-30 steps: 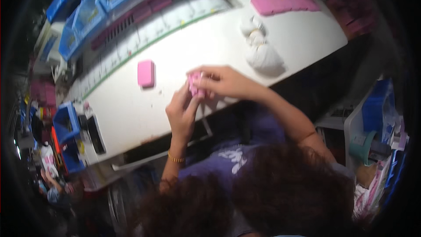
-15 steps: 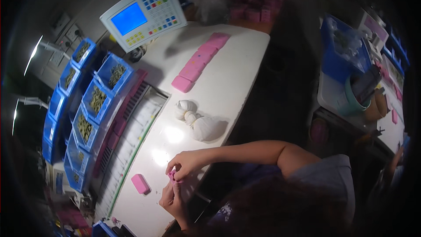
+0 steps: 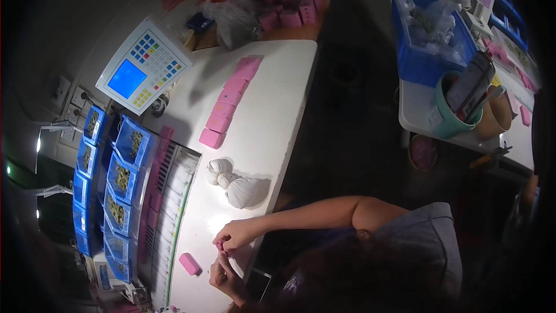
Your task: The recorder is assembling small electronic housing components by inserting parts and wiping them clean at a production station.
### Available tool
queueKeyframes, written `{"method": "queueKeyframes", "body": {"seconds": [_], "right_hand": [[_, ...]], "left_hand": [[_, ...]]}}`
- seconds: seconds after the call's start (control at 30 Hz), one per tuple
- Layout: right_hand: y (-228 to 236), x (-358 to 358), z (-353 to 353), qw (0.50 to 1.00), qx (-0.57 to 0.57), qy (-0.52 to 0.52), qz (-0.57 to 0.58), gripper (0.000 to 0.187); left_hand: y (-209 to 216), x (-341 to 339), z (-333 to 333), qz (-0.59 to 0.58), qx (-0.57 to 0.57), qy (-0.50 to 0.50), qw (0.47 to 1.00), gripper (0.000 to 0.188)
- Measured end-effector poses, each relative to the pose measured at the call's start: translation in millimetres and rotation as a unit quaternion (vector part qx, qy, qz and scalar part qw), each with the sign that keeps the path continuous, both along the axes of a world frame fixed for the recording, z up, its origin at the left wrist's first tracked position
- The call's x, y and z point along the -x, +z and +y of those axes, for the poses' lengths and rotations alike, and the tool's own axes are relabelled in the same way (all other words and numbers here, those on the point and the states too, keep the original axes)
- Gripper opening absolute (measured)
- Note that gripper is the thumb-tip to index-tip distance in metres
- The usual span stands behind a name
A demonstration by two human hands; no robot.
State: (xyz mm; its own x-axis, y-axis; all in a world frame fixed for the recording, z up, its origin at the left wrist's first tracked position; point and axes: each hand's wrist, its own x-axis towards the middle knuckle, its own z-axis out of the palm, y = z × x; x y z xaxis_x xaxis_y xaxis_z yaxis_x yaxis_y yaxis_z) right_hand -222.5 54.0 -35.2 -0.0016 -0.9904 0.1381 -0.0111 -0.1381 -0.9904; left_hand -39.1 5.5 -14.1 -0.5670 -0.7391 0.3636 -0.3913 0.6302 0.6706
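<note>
Both hands meet at the near edge of the white counter (image 3: 272, 116) and work one small pink piece (image 3: 220, 246). The right hand (image 3: 234, 235) closes its fingertips on the piece from above; the left hand (image 3: 225, 275) reaches up from below and pinches its lower end. The piece is too small to tell its exact shape. A loose pink block (image 3: 190, 264) lies on the counter just left of the hands. A white tied cloth bundle (image 3: 237, 185) sits just beyond the right hand, and a row of pink blocks (image 3: 229, 101) runs well beyond that. Blue parts bins (image 3: 119, 179) stand to the far left.

The step in hand appears to be a two-handed fitting or pressing of the piece. The next move calls for a steady pinch and fine fingertip alignment at the counter edge.
</note>
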Motion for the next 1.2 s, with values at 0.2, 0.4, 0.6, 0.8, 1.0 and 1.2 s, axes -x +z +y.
{"method": "queueKeyframes", "body": {"seconds": [0.2,0.4,0.6,0.8,1.0,1.2], "right_hand": [[-2,3,10,1.0,-0.01,0.021,-0.003,0.043],[-6,-16,-1,0.997,-0.001,-0.062,0.047,0.046],[3,-16,1,0.989,0.019,-0.088,0.115,0.043],[5,-6,-1,0.99,-0.016,-0.057,0.126,0.04],[-12,1,-3,0.996,-0.076,-0.022,0.048,0.038],[-9,-2,0,0.997,-0.07,-0.023,-0.008,0.037]], "left_hand": [[5,2,6,0.009,-0.016,0.023,1.0,0.023],[2,-6,3,0.01,-0.019,0.016,1.0,0.016],[-1,-4,-1,0.015,0.028,0.008,0.999,0.017],[-4,-5,-10,0.03,0.014,-0.019,0.999,0.018],[-31,-2,-15,0.064,0.103,-0.04,0.992,0.013],[-45,3,-15,0.11,0.102,-0.003,0.989,0.014]]}}
